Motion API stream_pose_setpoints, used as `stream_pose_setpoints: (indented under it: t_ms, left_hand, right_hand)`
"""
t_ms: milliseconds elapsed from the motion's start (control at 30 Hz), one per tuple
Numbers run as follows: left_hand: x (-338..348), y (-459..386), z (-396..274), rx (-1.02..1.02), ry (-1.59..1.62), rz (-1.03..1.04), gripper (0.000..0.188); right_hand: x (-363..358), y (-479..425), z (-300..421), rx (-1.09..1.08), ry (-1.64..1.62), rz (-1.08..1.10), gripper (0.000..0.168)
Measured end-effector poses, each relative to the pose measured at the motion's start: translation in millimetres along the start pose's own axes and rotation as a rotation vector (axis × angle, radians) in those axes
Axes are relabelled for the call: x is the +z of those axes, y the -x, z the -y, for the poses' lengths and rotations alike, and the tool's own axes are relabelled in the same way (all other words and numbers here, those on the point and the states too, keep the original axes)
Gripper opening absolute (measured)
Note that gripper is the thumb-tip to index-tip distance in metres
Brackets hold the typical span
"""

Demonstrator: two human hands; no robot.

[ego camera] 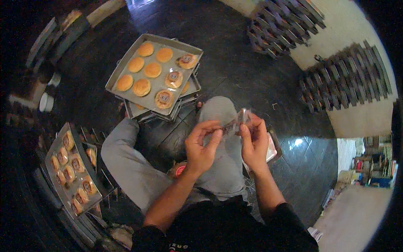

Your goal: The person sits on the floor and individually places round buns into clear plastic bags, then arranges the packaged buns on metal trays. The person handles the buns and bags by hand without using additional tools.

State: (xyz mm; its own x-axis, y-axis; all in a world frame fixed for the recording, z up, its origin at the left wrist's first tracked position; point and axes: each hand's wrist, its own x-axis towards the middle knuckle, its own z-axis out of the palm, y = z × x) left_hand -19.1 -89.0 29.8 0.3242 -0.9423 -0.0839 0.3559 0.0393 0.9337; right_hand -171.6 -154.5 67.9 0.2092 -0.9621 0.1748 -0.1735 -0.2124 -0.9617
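Both my hands are raised over my grey-trousered knee with a clear plastic wrapper (234,124) between them. My left hand (203,146) pinches one side of it between thumb and fingers. The other side is held in my right hand (255,141). Beyond my hands, a metal baking tray (126,58) lies on other stacked trays. It bears several plain round buns (152,70) and, along its right side, a few buns with a printed, shiny covering (173,78). Beside my right wrist, partly hidden, is a box with pale contents (270,148).
On the left, a tilted tray (52,171) holds several wrapped buns (78,163). Tall stacks of dark trays (346,78) stand along the wall at the right. A white container (46,102) is at the far left. A round red-labelled item (180,170) sits by my left forearm.
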Motion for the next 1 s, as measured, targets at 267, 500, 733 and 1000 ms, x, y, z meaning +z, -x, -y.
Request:
stream_pose_setpoints:
  t_ms: [267,500,733,1000]
  left_hand:
    - [-70,5,-13,0.227,-0.203,-0.35,0.021]
    - [-147,-1,8,-0.032,-0.107,-0.731,0.019]
    - [-190,-4,52,-0.234,-0.459,-0.955,0.025]
    - [-179,-25,27,-0.537,0.696,-1.354,0.029]
  right_hand:
    - [85,-14,-7,0.266,-0.249,0.145,0.023]
    - [134,-33,-5,0.402,-0.123,0.456,0.009]
    - [260,-230,-115,0.081,0.407,0.864,0.049]
    - [357,-393,-232,-0.158,0.805,0.529,0.078]
